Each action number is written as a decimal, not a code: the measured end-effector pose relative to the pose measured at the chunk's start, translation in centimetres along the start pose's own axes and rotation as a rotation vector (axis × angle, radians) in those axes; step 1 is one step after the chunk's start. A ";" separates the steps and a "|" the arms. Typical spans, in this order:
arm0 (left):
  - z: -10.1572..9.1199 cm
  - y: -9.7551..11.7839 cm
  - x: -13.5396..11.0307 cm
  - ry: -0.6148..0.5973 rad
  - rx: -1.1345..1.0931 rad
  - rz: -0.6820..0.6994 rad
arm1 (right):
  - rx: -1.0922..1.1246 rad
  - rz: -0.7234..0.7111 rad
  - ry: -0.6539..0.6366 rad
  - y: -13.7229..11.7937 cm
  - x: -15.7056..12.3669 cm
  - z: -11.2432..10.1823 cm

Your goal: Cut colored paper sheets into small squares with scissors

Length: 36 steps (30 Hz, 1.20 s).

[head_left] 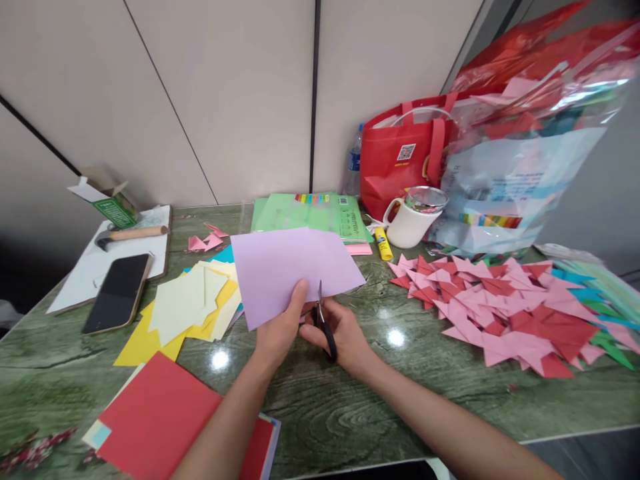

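Observation:
A sheet of purple paper (273,267) is pinched in my left hand (283,327), thumb on top and fingers beneath, raised over the middle of the table. My right hand (345,333) grips black-handled scissors (327,333), whose blades meet the paper's near edge. How far apart the blades stand is hard to make out. Left of the paper lie yellow and cream paper pieces (183,303). Under my left forearm is a stack of coloured sheets with red paper (160,413) on top. A heap of pink and red folded paper pieces (500,300) spreads to the right.
Behind the purple sheet are green paper packs (310,210), a yellow glue stick (383,244) and a white mug (410,227). A red bag (400,160) and a clear plastic bag (505,193) stand at back right. On the left are a phone (119,293), a hammer (133,233) and a green box (117,208).

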<state>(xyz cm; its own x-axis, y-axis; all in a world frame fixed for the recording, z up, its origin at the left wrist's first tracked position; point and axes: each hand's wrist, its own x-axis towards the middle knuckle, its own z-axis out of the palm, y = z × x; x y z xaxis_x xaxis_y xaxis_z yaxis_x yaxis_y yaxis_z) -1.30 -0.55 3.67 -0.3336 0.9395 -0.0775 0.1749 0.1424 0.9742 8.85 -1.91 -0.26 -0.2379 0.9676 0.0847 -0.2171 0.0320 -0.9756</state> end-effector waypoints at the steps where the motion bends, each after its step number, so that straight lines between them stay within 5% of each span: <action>1: 0.0 0.1 0.0 -0.003 -0.001 -0.003 | -0.006 0.001 0.000 0.0 0.0 0.0; 36: -0.1 -0.7 0.3 0.031 0.076 0.044 | 0.018 0.068 0.057 0.3 -0.1 0.1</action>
<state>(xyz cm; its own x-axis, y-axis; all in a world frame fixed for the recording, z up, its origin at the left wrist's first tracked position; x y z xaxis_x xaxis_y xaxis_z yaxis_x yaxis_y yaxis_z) -1.59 -0.43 2.95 -0.3521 0.9355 -0.0278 0.2588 0.1258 0.9577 8.70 -2.02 -0.53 -0.1990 0.9800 0.0058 -0.2195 -0.0388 -0.9748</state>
